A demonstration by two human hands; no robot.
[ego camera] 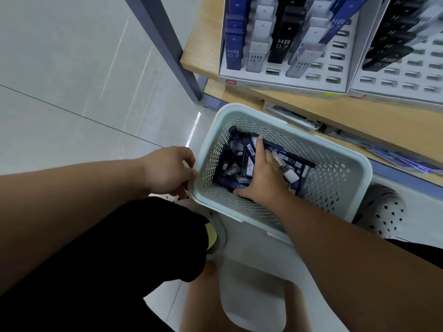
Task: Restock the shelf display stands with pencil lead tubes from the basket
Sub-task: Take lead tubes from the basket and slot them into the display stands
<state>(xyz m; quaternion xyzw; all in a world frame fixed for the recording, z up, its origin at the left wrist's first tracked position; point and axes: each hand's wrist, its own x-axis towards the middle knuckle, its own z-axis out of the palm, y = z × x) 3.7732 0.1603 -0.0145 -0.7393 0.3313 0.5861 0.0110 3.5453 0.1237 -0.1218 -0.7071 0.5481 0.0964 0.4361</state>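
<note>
Loosely heaped, the pencil lead tubes are seen at the bottom of a pale perforated basket, which is placed in front of and below the wooden shelf. They are slim flat cases in dark blue, black and translucent grey, some white-capped, with small printed labels too blurred to be read. The right hand is laid on the heap with index finger and thumb stretched out. Its other fingers are buried among the tubes, so whether one is grasped cannot be told. The basket's left rim is clutched by the left hand, fingers curled over the edge. On the shelf, a white display stand is partly filled with upright tubes marked "HB 0.7" in blue, white and black. A small red logo on its front edge cannot be read. Beside it a second stand is seen, its dark tubes blurred. A white perforated shoe is seen just right of the basket.
</note>
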